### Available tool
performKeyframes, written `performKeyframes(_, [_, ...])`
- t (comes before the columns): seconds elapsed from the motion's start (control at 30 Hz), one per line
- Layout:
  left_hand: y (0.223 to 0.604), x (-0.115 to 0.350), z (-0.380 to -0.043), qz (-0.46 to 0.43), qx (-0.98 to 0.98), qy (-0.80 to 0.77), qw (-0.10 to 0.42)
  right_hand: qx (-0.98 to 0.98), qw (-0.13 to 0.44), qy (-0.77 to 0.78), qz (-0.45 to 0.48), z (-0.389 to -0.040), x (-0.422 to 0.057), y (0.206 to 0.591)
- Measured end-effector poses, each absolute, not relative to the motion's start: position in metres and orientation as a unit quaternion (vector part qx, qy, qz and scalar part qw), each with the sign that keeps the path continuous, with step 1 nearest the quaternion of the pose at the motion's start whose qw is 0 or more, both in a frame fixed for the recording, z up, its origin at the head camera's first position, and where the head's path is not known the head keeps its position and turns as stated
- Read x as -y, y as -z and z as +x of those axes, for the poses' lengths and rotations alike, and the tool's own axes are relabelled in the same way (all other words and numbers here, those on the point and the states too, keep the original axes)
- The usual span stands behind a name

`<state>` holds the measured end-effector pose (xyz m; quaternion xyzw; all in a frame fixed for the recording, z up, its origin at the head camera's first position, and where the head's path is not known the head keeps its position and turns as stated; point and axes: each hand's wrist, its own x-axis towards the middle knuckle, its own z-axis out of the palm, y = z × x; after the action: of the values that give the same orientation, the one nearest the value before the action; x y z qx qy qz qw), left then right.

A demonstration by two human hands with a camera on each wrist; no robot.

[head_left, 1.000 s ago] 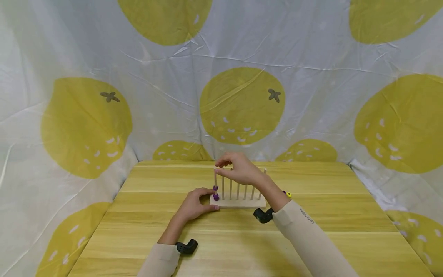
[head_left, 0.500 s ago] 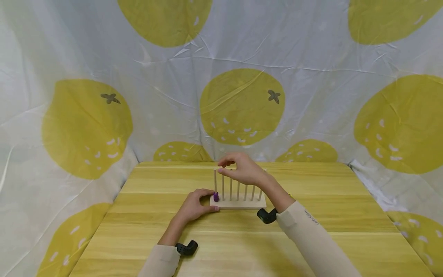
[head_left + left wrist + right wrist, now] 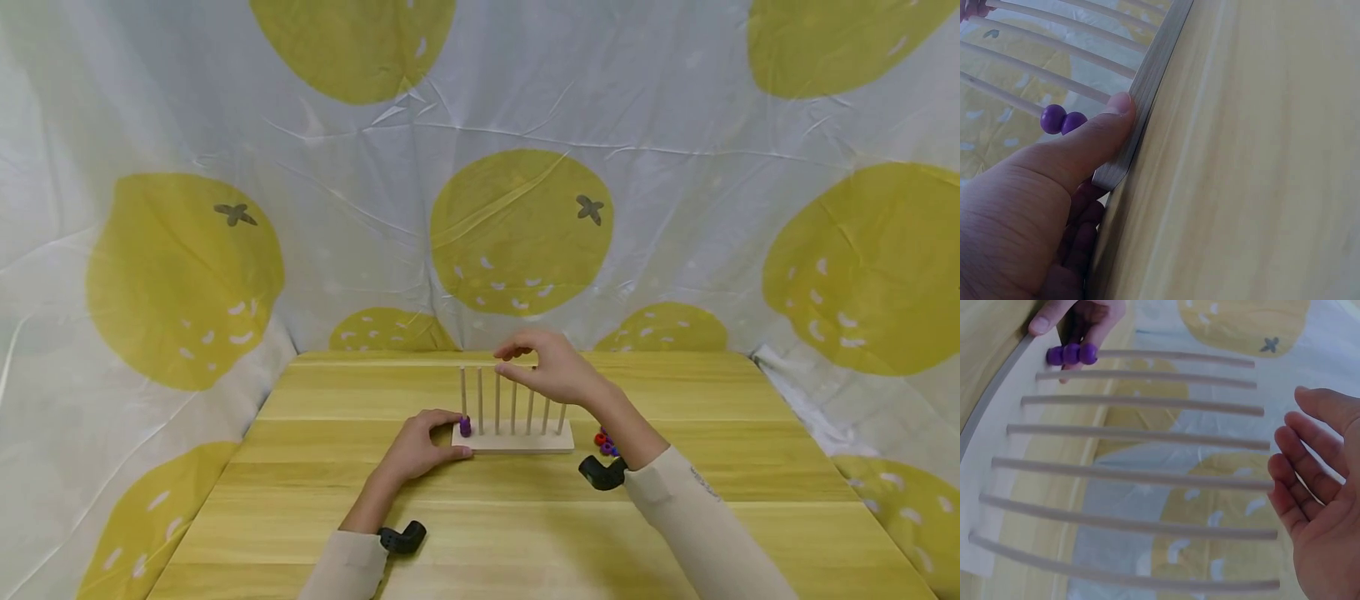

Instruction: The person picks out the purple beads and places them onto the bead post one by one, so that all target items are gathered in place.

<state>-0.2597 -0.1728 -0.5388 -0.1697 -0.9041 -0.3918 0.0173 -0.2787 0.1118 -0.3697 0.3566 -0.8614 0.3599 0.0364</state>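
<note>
A pale wooden peg rack (image 3: 517, 443) stands on the table, its several upright pegs in one row. Three purple beads (image 3: 1071, 354) are stacked at the foot of the leftmost peg. My left hand (image 3: 420, 443) holds the left end of the base, with the thumb (image 3: 1100, 134) along the front edge and the fingers behind. Above the middle pegs hovers my right hand (image 3: 557, 368), fingers loosely bent, thumb apart from them, nothing between. In the right wrist view that hand (image 3: 1329, 469) is beside the peg tips.
Loose beads (image 3: 602, 442), red, purple and blue, lie on the table right of the rack, partly hidden by the right forearm. The wooden table (image 3: 495, 533) ends at a lemon-print cloth (image 3: 525, 233) hanging behind. Each wrist carries a black camera mount (image 3: 405, 538).
A purple bead slid down the leftmost peg onto the others. My right hand has let go of it and moved right, uncovering the loose beads. The left hand stays on the base.
</note>
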Motion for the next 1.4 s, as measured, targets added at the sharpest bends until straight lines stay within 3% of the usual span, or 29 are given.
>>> performKeyframes(0.8, [0.541, 0.174, -0.262, -0.175, 0.907, 0.382, 0.015, 0.878, 0.069, -0.401, 0.251, -0.261, -0.203, 0.385])
performKeyframes(1.4, [0.539, 0.173, -0.259, -0.173, 0.905, 0.387, 0.015, 0.898, 0.060, -0.386, 0.204, -0.257, -0.253, 0.426])
